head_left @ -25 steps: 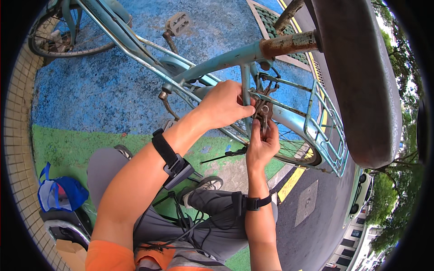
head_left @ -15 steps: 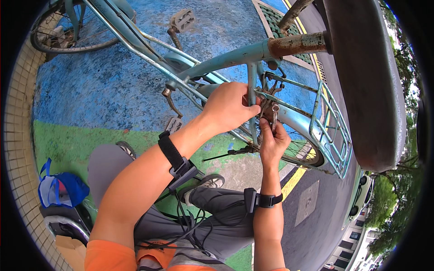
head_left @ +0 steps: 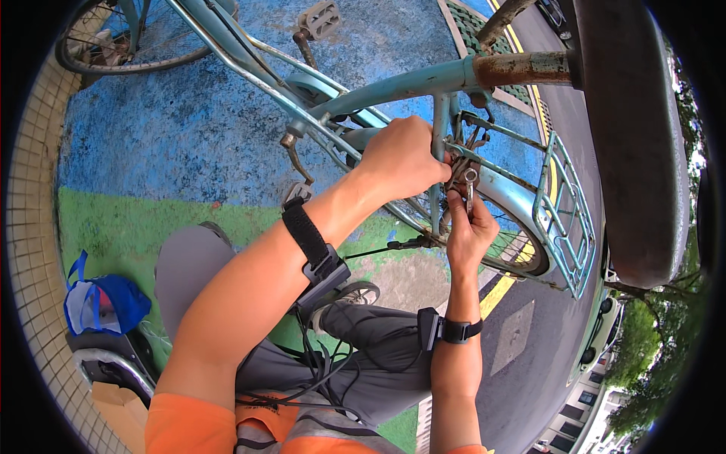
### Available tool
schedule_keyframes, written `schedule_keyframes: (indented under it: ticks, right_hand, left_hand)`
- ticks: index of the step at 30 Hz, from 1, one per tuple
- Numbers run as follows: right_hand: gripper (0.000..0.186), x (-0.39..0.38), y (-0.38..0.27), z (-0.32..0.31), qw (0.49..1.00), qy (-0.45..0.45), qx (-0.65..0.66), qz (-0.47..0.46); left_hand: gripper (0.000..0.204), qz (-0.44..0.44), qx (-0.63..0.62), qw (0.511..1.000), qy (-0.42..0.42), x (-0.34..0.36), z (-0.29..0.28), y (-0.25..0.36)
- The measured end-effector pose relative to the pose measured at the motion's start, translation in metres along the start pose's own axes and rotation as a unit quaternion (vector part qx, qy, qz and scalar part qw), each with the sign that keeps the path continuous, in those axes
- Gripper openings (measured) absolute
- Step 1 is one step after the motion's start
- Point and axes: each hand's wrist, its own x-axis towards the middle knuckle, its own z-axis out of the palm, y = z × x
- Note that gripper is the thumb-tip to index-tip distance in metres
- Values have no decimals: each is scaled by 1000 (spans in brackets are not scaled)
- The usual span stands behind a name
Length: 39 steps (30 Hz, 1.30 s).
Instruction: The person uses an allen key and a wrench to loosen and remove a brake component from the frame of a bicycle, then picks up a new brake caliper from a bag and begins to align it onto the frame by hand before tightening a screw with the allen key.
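Observation:
My left hand (head_left: 401, 159) is closed at the rusty rear brake parts (head_left: 465, 151), its fingertips partly hidden behind the pale blue seat tube (head_left: 440, 121). Just below and right, my right hand (head_left: 469, 234) pinches a silver ring spanner (head_left: 470, 181), whose ring end lies against the brake area. The bicycle's rear rack (head_left: 567, 204) and rear mudguard (head_left: 514, 208) are right of both hands. The dark saddle (head_left: 628, 144) fills the upper right, on a rusty seat post (head_left: 522, 69).
My bent legs are below the bicycle on painted blue and green ground (head_left: 113, 219). At left are a blue bag (head_left: 106, 303), a dark case (head_left: 113, 371), cardboard (head_left: 121, 412) and a tiled edge. A drain grate, road, parked car and trees are beyond.
The bicycle and both hands sit farther right and higher in view than before, as the view has shifted. Both hands stay at the brake, the right still holding the spanner.

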Motion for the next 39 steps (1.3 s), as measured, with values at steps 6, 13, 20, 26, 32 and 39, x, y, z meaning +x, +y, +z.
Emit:
schedule_keyframes:
  ticks: [6,13,20,26,32,39]
  right_hand:
    - [14,1,-2,2,999,-1,-25,-26]
    - [17,2,0,2,999,-15,-40,-32]
    - [17,3,2,2,999,-7,-26,-43]
    - [15,3,1,1,999,-3,-16,-45]
    - [9,-1,3,-1,1000,10,-8,-1]
    - [15,-7,6,4,995,30,90,7]
  left_hand:
    - [18,9,-14,999,-45,9,0,-5]
    - [20,38,-59,994,-79,18,0,-14]
    - [19,31,-89,986,-139,21,-7,-11]
    - [21,19,-48,994,-99,11,-7,-9]
    - [19,2,-67,992,-111,2,-9,-4]
    - [25,40,-67,996,-53,-8,4,-8]
